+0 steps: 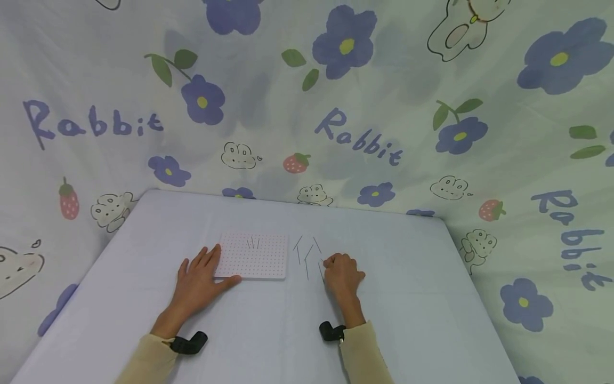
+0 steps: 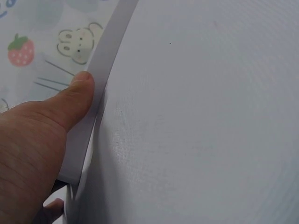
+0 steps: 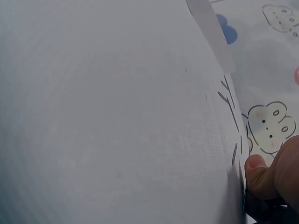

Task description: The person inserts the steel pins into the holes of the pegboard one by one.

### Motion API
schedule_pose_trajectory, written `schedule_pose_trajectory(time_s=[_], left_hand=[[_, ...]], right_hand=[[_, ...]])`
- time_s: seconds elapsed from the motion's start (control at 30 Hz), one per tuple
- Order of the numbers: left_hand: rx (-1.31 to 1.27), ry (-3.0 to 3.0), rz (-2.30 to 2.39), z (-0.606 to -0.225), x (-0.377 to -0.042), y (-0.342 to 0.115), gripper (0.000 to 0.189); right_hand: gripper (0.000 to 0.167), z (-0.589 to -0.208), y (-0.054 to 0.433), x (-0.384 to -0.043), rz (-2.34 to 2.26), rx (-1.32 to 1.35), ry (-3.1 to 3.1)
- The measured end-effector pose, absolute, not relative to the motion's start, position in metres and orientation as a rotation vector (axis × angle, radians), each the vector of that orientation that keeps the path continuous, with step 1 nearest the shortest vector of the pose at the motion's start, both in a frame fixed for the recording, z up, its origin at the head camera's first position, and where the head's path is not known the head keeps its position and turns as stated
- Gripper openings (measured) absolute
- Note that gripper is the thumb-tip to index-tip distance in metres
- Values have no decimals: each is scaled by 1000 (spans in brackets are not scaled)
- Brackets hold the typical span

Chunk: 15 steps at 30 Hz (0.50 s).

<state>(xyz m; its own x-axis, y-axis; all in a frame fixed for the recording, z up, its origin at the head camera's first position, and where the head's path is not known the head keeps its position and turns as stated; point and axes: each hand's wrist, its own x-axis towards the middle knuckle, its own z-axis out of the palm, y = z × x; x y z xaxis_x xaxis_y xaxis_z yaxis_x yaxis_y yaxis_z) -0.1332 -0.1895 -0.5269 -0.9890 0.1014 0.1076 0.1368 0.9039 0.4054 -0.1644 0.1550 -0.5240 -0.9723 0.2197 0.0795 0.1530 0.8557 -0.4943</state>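
Note:
A white pegboard (image 1: pixel 251 266) with a grid of small holes lies on the table, and several thin dark needles (image 1: pixel 253 244) stand in it near its far edge. My left hand (image 1: pixel 199 280) rests at its near left corner, fingers straight along the left side and thumb on the front edge. In the left wrist view the thumb (image 2: pixel 81 88) presses the board's edge (image 2: pixel 100 60). Right of the board, my right hand (image 1: pixel 342 274) pinches a thin needle at the tabletop, mostly hidden by its curled fingers. Several loose needles (image 1: pixel 307 269) lie between board and right hand.
A white cloth covers the table (image 1: pixel 412 298). Behind it and at both sides hangs a curtain (image 1: pixel 268 106) printed with flowers, rabbits and strawberries. Black wrist cameras (image 1: pixel 189 343) sit on both wrists below the sleeves.

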Motion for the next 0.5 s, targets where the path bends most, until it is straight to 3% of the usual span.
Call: schedule_pose_trajectory(time_s=[0.5], left_hand=[[-187,-2979,-638,-530,-135,-190,111]], right_hand=[[16,-523,155,-166,761,-295,-2905]])
